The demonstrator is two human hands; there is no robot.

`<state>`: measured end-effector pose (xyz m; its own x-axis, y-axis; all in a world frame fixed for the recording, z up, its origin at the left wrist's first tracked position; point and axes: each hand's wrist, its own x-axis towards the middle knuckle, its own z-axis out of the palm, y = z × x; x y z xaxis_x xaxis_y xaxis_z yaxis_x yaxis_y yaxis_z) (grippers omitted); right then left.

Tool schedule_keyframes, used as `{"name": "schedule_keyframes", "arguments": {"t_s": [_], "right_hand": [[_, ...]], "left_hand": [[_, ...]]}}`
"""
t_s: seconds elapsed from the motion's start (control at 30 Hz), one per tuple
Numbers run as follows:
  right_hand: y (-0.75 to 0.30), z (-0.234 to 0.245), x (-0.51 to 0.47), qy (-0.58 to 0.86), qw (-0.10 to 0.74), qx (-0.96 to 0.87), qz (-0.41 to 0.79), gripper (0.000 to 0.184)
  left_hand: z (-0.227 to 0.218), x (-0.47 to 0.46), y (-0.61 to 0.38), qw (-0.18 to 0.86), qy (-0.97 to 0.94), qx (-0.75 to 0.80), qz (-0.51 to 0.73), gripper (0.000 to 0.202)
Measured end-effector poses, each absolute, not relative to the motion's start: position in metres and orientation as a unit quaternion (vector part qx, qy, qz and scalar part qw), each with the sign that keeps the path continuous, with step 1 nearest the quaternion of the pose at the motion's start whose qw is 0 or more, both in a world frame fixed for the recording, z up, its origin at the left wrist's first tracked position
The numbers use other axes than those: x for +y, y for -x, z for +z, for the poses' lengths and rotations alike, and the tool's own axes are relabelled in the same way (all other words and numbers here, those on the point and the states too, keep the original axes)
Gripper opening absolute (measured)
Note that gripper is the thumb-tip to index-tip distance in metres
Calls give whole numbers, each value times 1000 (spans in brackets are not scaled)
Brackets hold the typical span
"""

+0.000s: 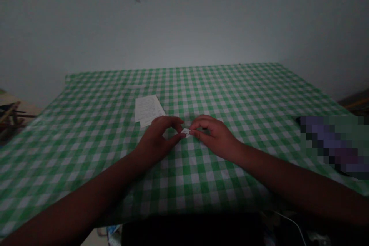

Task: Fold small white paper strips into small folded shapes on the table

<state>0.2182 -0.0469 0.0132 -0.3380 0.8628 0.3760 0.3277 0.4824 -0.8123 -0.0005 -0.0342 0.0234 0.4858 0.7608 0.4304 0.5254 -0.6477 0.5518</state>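
- At the far left, beyond the tabletop, dark wooden pieces stand near the wall; their shape is hard to make out.
- Left of centre, printed papers lie overlapping on the green-and-white checked cloth, just past the left hand.
- The left hand is over the cloth, its grip pinching the left end of a small white piece between thumb and fingers, with the index finger arched above.
- The small white piece is near the middle of the tabletop, between the two hands; its details are too small to tell.
- The right hand has its grip pinched on the right end, thumb and index finger close together.
- At the right edge, a blurred-out, purplish object rests on the cloth, well apart from the hands.
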Motion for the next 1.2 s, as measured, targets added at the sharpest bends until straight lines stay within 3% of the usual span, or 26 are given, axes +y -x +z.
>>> {"name": "schedule_keyframes", "arguments": {"t_s": [0.27,0.73,0.97,1.2], "right_hand": [[-223,9,-44,364,386,-829,175,5],[-222,14,-49,389,282,-865,147,4],[-224,11,-45,380,338,-843,176,8],[-224,8,-43,403,398,-787,245,4]], "left_hand": [[27,-34,-1,154,-855,377,320,24],[22,-33,-5,158,-865,361,310,27],[26,-33,-3,133,-873,356,307,36],[29,-38,-3,21,-888,365,279,43]]}}
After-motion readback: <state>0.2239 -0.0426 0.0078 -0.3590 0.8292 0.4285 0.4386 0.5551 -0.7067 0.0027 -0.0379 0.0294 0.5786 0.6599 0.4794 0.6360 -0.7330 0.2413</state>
